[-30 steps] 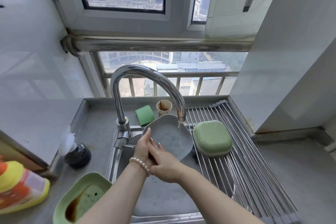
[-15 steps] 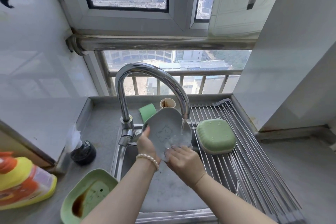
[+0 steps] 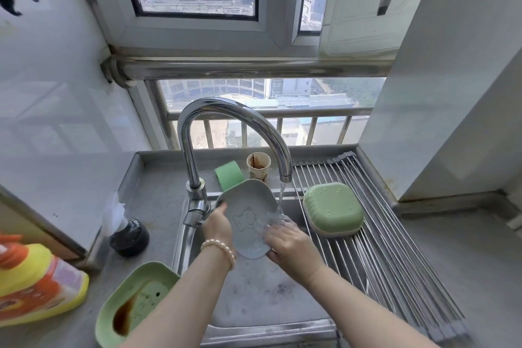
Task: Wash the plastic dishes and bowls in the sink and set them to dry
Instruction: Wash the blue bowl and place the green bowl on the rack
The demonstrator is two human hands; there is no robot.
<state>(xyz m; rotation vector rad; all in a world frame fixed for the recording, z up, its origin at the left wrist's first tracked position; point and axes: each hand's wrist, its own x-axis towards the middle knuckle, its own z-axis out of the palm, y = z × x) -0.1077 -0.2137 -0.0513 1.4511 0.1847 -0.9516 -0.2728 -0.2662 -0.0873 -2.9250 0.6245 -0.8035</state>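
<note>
Over the steel sink, a smooth grey plastic dish with rounded corners and a moulded cartoon figure tilts under the chrome tap's stream. The left hand grasps its left rim; the right hand lies against its right face, its grip not discernible. One green bowl sits upturned on the wire rack, right. One stained green dish rests on the near-left counter.

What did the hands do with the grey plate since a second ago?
The right hand slid from the grey plate's near edge, beside the left hand, out to its right side, fingers now rubbing under the running water. The plate tipped to show its cartoon face. The left hand kept its grip; the green bowl stayed on the rack.
</note>
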